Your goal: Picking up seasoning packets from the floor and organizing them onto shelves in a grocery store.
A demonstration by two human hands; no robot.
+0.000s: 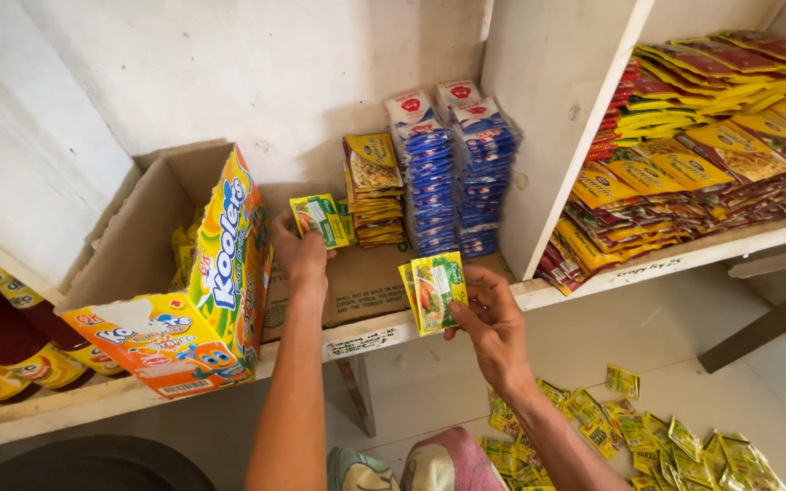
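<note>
The little green and yellow packets [320, 219] sit in the person's left hand [300, 250], right up by the back of the wooden shelf [366, 341]. The fingers are closed on them, pinching the small bunch from below so it stands up, likely so it can go in neatly next to the yellow packet stack [373, 189]. The left arm is stretched long and straight into the shelf.

The right hand [493, 323] holds a second bunch of green packets [436, 289] at the shelf's front edge. Its thumb and fingers are shut around the bunch, keeping the packets flat together like cards. That arm is bent and waits lower down, wrist turned up.

Beside the yellow stack stand tall blue packet stacks [452, 173]. To the left is an open, bright cardboard box [216, 273] with yellow things inside. More red and yellow packets [684, 164] fill the next shelf space. Lots of loose green packets [648, 436] lie scattered on the floor below, close to the right arm
</note>
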